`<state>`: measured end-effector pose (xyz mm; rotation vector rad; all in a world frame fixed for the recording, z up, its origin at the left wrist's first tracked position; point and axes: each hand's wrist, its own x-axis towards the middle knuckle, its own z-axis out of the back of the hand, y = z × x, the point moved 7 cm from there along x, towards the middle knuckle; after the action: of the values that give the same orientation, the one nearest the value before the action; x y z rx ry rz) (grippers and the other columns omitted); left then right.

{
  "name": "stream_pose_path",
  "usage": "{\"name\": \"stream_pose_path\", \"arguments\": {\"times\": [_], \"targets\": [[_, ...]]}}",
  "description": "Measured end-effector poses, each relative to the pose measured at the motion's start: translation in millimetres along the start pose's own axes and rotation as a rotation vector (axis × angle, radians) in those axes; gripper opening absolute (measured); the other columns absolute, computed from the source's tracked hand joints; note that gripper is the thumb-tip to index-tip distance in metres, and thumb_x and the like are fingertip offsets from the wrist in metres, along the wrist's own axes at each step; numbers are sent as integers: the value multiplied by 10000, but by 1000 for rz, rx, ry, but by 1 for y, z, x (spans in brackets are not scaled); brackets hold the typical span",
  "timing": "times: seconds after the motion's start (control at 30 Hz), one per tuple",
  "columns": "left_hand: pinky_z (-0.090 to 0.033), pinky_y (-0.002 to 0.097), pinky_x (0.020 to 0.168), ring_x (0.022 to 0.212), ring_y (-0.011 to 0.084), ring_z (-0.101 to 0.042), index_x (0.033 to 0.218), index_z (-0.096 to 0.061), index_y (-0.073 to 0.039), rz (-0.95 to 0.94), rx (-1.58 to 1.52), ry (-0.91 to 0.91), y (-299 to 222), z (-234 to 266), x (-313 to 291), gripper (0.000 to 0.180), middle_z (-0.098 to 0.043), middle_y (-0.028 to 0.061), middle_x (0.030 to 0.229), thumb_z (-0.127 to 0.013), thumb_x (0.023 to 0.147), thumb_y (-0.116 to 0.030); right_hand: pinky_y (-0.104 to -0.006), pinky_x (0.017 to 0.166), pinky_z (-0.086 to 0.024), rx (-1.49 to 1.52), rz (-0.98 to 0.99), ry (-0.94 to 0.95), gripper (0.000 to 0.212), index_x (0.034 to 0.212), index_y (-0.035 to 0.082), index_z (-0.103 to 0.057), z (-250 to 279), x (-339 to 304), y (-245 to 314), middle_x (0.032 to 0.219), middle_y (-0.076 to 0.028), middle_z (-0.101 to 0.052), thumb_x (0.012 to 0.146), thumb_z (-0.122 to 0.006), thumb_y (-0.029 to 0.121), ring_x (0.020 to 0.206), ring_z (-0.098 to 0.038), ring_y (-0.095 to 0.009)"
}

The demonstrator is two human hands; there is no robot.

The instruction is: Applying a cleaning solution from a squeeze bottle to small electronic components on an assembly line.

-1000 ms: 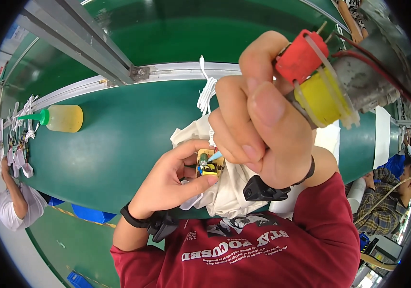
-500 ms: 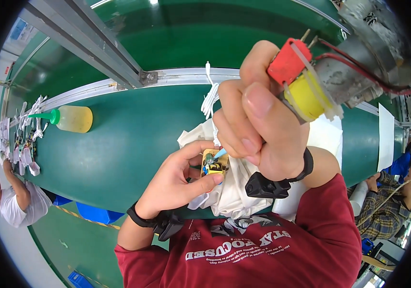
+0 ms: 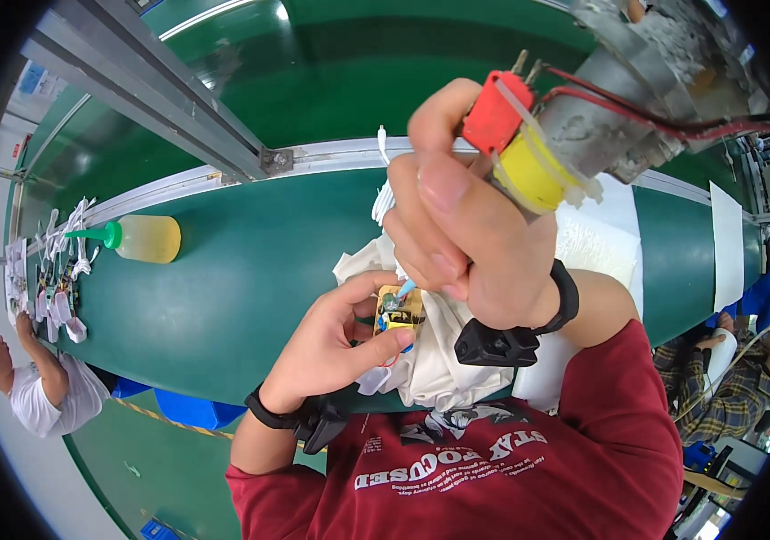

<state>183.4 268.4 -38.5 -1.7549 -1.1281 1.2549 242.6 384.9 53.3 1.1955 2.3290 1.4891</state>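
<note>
My left hand pinches a small circuit board between thumb and fingers; green, yellow and blue parts show on it. In my closed right hand is a glue dispensing gun, a grey cylinder with a red switch, a yellow band, zip ties and red and black wires. White crusty residue covers its far end. Its light-blue nozzle points down at the board's upper part; whether the tip touches it I cannot tell. Beneath both hands lies a crumpled cream cloth.
A bottle of yellowish liquid with a green spout lies on the green table. Several boards with white cables sit at the left, near a person in white. A metal post rises behind; another person in plaid is at right.
The whole view has shifted slightly. My right hand and the glue dispensing gun have moved a little to the left. My left hand still holds the board beneath the nozzle.
</note>
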Motion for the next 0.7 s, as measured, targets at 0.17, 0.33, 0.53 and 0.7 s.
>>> {"name": "stream_pose_path", "arguments": {"times": [0.17,0.33,0.53,0.7], "targets": [[-504,223,663,806,69,-559,1241,-472,-16,8,20,-8,4,3,-1,449,-616,45,966,-648,828,-1,-212,320,-240,-32,-34,-67,246,1083,45,-395,-3,2,10,486,-2,-368,950,-472,236,328,-273,-58],[-498,225,680,854,85,-564,1257,-454,-26,11,-27,-20,1,11,-3,459,-594,48,1034,-617,831,21,-216,318,-243,2,-63,-112,279,1132,30,-403,-1,4,23,487,1,-359,964,-448,247,324,-278,-61],[-476,232,710,895,102,-557,1279,-436,-42,-172,26,-64,-44,41,25,436,-552,36,1075,-550,861,10,-219,323,-243,-15,-76,-110,264,1123,44,-404,5,3,26,491,2,-350,976,-425,262,329,-288,-63],[-464,254,656,796,83,-535,1287,-434,-52,-413,274,-100,-96,56,114,451,-554,24,978,-575,859,-30,-221,328,-240,-13,-76,-35,267,1120,59,-402,1,2,21,507,-1,-354,978,-420,284,344,-292,-63]]}}
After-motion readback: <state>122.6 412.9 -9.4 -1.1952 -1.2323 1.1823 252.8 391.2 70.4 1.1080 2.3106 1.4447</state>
